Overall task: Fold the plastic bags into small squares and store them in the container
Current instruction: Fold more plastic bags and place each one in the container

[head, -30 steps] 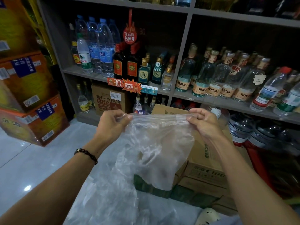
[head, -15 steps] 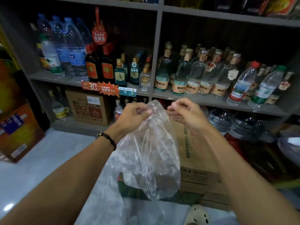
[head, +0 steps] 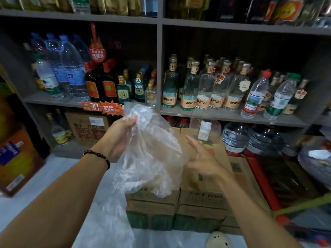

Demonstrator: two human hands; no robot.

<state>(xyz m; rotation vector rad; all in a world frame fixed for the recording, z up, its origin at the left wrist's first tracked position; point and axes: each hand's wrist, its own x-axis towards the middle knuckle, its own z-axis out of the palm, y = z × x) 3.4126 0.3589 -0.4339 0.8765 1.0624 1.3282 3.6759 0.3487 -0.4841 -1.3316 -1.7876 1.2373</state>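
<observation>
1. Now the left hand point(head: 119, 130) is raised in front of the shelves point(head: 159, 68), its fingers and thumb pinched on the bunched top of a clear plastic bag point(head: 152, 154), which hangs crumpled below it, over the stacked cardboard boxes point(head: 202, 197).
2. A beaded bracelet point(head: 97, 155) circles the left wrist; the forearm reaches in from the near left.
3. The right hand point(head: 204, 158) sits just right of the bag, lower than the left, its fingers spread and relaxed, gripping nothing; whether the fingertips brush the plastic, I cannot tell.
4. More clear plastic point(head: 105, 224) lies near, below the left forearm.
5. Half a second ago both hands met at the top of the bag, each pinching it; since then the right hand has let go and dropped beside the bag, so the left alone carries it.
6. A second ago the top edge was stretched flat between both hands; it is bunched now.
</observation>
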